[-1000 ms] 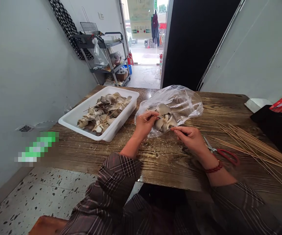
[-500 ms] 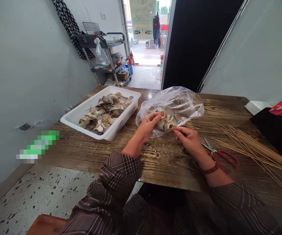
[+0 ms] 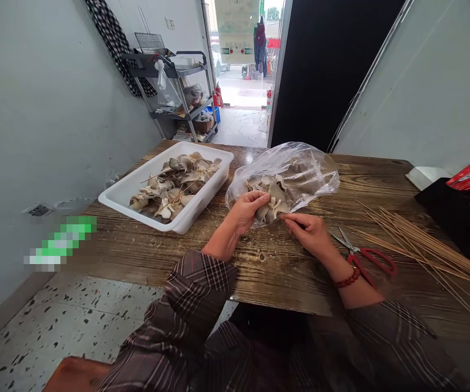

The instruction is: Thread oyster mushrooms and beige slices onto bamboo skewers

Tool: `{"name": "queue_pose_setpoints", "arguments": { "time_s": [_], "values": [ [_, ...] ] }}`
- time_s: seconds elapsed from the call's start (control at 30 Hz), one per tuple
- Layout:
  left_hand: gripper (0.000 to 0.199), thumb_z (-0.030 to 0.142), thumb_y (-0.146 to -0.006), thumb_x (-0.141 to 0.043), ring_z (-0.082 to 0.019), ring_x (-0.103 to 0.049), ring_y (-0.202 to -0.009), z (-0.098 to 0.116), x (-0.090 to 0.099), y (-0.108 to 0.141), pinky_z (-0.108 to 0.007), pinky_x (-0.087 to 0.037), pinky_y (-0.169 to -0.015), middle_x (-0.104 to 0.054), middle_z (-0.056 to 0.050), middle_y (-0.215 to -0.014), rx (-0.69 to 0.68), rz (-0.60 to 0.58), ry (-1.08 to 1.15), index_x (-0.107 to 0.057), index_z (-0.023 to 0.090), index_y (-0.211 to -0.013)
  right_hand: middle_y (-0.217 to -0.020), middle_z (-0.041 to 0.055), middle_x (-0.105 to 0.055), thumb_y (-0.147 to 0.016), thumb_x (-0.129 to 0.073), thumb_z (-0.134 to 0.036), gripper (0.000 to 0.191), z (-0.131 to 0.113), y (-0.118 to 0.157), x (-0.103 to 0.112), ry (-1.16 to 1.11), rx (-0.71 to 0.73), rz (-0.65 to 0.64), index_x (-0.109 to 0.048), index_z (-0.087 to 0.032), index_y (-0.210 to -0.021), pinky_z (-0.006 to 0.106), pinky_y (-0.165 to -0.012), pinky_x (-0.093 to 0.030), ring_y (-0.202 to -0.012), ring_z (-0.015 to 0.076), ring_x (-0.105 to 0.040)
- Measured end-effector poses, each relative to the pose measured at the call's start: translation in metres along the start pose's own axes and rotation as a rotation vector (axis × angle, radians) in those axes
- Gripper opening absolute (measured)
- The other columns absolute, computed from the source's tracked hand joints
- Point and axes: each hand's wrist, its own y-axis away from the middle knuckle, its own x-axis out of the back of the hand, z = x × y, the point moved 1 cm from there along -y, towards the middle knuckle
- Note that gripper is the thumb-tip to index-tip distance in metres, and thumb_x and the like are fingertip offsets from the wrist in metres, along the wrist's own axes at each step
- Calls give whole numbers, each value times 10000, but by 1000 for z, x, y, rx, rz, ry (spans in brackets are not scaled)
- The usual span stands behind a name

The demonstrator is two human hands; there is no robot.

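Grey-white mushroom pieces (image 3: pixel 273 209) are pinched between the thumb and fingers of my left hand (image 3: pixel 246 211), in front of a clear plastic bag (image 3: pixel 314 171). My right hand (image 3: pixel 309 233) is closed on a thin wooden skewer, whose visible bit meets the right side of those pieces. More mushrooms show in the bag's mouth, just behind my fingers. To the left, a white tray (image 3: pixel 115 201) holds a heap of mushrooms (image 3: pixel 186 177) with skewers among them.
Red-handled scissors (image 3: pixel 355 250) lie right of my right hand, beside a spread of wooden skewers (image 3: pixel 431 245). A black box (image 3: pixel 443 212) with red packets stands at the far right. Beyond the table is a shelf cart (image 3: pixel 169 71).
My right hand has moved slightly left, and the held mushroom pieces sit a little lower and further left. Both hands keep their hold. The whole view has shifted slightly.
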Motion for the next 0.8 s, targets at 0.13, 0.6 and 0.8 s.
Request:
{"name": "queue_pose_setpoints", "arguments": {
  "time_s": [0.13, 0.6, 0.8],
  "values": [
    [376, 433, -549, -881, -107, -603, -590, 1, -3, 1, -218, -490, -557, -713, -33, -720, -19, 22, 22, -717, 167, -758, -608, 22, -661, -839, -590, -404, 327, 1, -1, 0, -4, -52, 1, -779, -161, -951, 259, -524, -441, -524, 138, -548],
    [356, 421, -591, -864, -95, -610, -616, 2, -1, -1, -210, -493, -588, -715, -31, -760, -23, 53, 42, -719, 159, -783, -633, 19, -655, -840, -592, -422, 363, 11, -2, 4, -32, -99, -42, -769, -159, -1017, 243, -503, -417, -545, 136, -553],
    [290, 375, -746, -757, -111, -648, -670, 1, 10, -8, -245, -521, -660, -708, -59, -822, -104, 170, -56, -689, 146, -909, -631, 11, -625, -821, -625, -431, 381, 13, -7, 23, -60, -110, 284, -767, -136, -1016, 240, -504, -395, -531, 110, -497]
  ]
}}
